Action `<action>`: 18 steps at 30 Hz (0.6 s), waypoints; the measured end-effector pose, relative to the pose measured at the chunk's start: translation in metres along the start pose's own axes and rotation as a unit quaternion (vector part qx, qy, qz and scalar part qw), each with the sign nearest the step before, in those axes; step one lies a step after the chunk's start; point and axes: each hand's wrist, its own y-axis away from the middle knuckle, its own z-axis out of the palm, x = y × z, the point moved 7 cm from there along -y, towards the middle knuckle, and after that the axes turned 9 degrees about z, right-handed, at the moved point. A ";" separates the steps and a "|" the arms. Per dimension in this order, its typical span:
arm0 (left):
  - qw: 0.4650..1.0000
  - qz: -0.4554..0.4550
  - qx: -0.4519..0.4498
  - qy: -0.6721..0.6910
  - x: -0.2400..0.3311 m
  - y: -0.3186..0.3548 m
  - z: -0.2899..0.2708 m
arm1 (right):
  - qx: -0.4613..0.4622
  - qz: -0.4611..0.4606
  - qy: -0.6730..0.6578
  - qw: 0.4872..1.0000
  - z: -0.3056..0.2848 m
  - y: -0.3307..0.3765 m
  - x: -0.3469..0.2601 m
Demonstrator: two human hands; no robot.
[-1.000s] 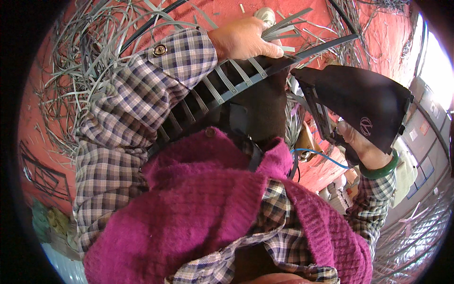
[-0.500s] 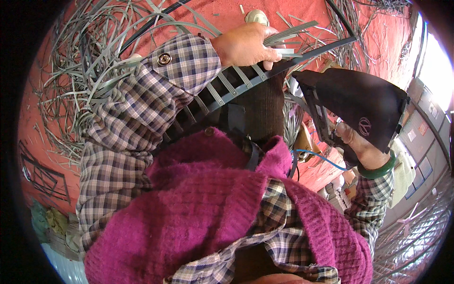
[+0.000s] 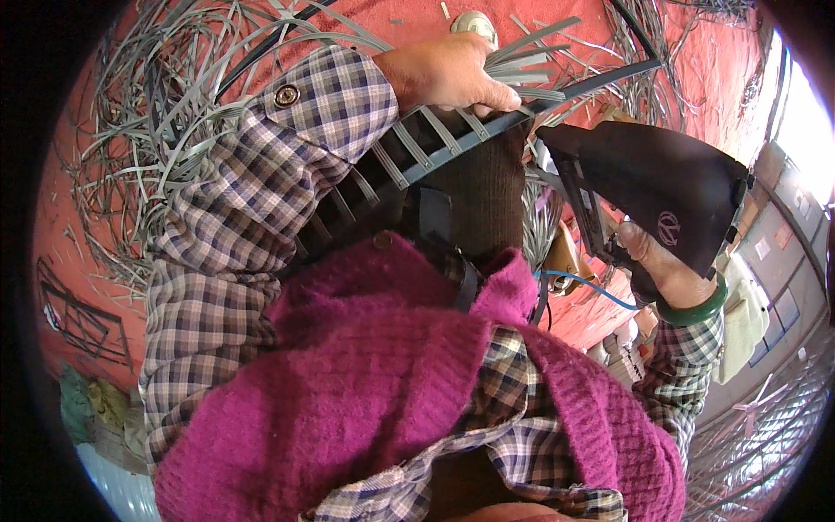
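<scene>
My left hand [image 3: 448,74] is closed around a fan of flat grey strips [image 3: 526,59], its thumb pressed near a dark frame rail [image 3: 604,80]. One strip end lies across that rail beside the thumb. Short grey slats [image 3: 413,143] cross the same dark frame, leading back under my left sleeve. At the right, a black staple gun [image 3: 661,187] is gripped in my right hand [image 3: 657,261], its narrow nose close to the rail but apart from it. A green bangle [image 3: 696,306] circles my right wrist.
Tangled grey strips [image 3: 113,174] pile up at the left on the red floor [image 3: 78,309]. A blue hose [image 3: 591,285] hangs below the staple gun. Dark metal frames [image 3: 87,317] lie at the far left, and a shoe [image 3: 474,26] shows at the top.
The frame has shifted slightly away from my body. My left hand has moved a little left and away, and a strip end now rests on the rail. The staple gun has barely moved.
</scene>
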 end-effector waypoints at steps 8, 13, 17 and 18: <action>0.979 0.043 -0.067 -0.186 0.010 -0.010 -0.011 | -0.010 0.008 0.076 0.997 0.004 0.000 -0.007; 0.959 0.044 -0.169 -0.223 0.029 -0.010 -0.010 | -0.023 0.040 0.104 0.994 0.005 0.000 -0.004; 0.947 0.011 -0.191 -0.256 0.030 -0.011 -0.005 | -0.018 0.018 0.104 0.994 0.004 0.002 -0.006; 0.948 0.020 -0.186 -0.258 0.030 -0.011 -0.003 | -0.016 0.005 0.111 0.994 0.004 0.002 -0.007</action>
